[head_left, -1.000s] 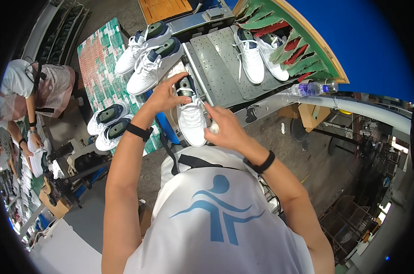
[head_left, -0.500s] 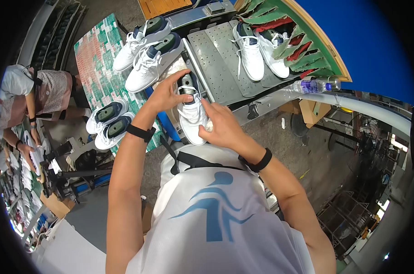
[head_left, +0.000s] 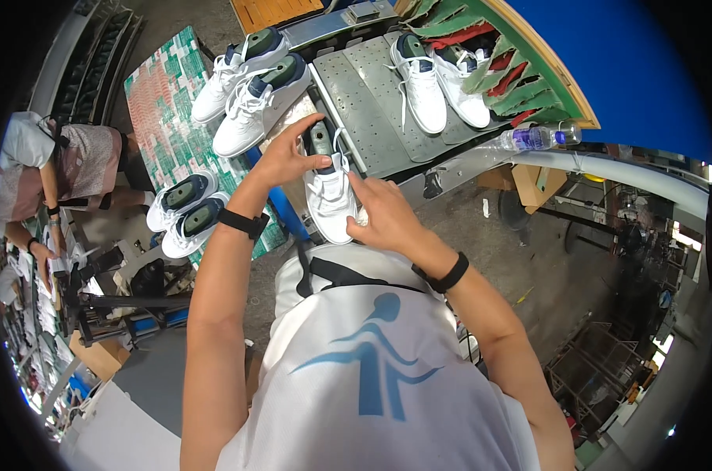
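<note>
Beside the conveyor's (head_left: 364, 98) near left corner, the left hand (head_left: 281, 163) grasps a white shoe (head_left: 329, 202) by its collar; the right hand (head_left: 389, 217) meets its side, whether gripping I cannot tell.

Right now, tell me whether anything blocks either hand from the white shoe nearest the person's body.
Nothing visible does: the left hand is at the opening of the white shoe, the right hand at its right side. The nearest pair stands beyond the left hand, not between.
</note>
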Action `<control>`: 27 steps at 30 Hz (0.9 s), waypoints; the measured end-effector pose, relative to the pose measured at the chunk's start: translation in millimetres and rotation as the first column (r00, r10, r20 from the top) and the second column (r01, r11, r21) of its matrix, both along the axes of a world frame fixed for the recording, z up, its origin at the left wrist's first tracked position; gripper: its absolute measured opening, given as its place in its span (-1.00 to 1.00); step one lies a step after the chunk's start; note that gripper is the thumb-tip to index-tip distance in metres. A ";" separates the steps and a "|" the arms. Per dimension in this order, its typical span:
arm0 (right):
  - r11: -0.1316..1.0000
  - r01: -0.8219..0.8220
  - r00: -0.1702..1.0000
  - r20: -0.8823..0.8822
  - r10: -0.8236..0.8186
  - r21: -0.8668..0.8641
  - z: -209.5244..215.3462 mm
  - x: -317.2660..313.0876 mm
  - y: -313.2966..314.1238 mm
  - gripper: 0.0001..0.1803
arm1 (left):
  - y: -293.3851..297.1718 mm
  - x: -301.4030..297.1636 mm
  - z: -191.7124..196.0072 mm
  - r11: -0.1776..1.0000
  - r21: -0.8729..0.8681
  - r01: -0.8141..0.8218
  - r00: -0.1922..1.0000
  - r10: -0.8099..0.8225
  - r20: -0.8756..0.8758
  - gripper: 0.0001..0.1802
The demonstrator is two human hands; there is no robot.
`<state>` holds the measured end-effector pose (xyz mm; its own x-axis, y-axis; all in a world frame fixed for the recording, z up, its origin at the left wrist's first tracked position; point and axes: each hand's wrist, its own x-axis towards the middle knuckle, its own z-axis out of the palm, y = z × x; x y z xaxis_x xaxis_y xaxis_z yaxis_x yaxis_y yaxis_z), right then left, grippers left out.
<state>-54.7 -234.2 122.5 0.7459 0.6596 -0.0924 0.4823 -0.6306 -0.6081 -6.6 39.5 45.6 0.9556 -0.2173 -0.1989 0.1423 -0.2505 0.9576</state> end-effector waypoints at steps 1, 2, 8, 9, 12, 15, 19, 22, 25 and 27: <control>0.999 -0.010 1.000 0.015 0.009 0.040 -1.3 -2.0 -0.9 -0.16 | 2.1 -1.7 -1.2 1.000 -0.012 -0.008 1.000 0.007 -0.026 0.05; 0.999 -0.010 1.000 0.016 0.009 0.046 1.3 -9.4 -6.2 -0.16 | 3.9 -3.4 -2.3 1.000 -0.024 -0.016 0.999 0.014 -0.053 0.05; 0.999 -0.051 0.999 0.016 0.051 -0.004 19.3 -27.8 -8.2 -0.15 | -3.4 -2.1 11.8 0.998 0.056 0.008 1.000 -0.007 -0.005 0.02; 0.999 -0.052 0.996 0.072 0.050 0.018 15.2 -24.8 1.4 -0.17 | -3.2 -4.5 11.5 0.998 0.059 0.010 1.000 -0.010 -0.004 0.02; 0.997 -0.064 0.989 0.133 0.059 0.031 -6.1 -25.8 35.4 -0.21 | -4.5 -6.0 11.8 0.994 0.106 0.021 1.000 -0.020 -0.012 0.02; 0.996 -0.021 0.995 -0.095 0.029 0.088 -9.4 -22.4 40.8 -0.23 | -5.8 -0.9 6.2 1.000 0.014 -0.002 0.999 0.002 -0.050 0.05; 0.971 0.028 0.933 -0.354 0.059 0.237 19.1 -23.3 7.7 -0.24 | 10.9 -11.3 13.0 0.996 -0.087 -0.027 0.998 0.022 -0.062 0.09; 0.913 0.260 0.885 -0.455 -0.096 0.314 -0.3 -12.6 -19.9 -0.26 | -14.1 -36.6 2.6 0.887 -0.323 -0.330 0.942 0.286 -0.178 0.20; 0.754 0.630 0.626 -0.697 -0.351 0.186 -31.7 -1.6 -19.0 -0.32 | -74.4 -63.6 -4.6 0.849 0.057 -0.526 0.850 0.524 0.044 0.41; 0.690 0.715 0.522 -0.745 -0.414 0.117 -53.6 -3.8 -13.8 -0.36 | -93.0 -70.5 -6.2 0.792 0.187 -0.581 0.813 0.557 0.168 0.44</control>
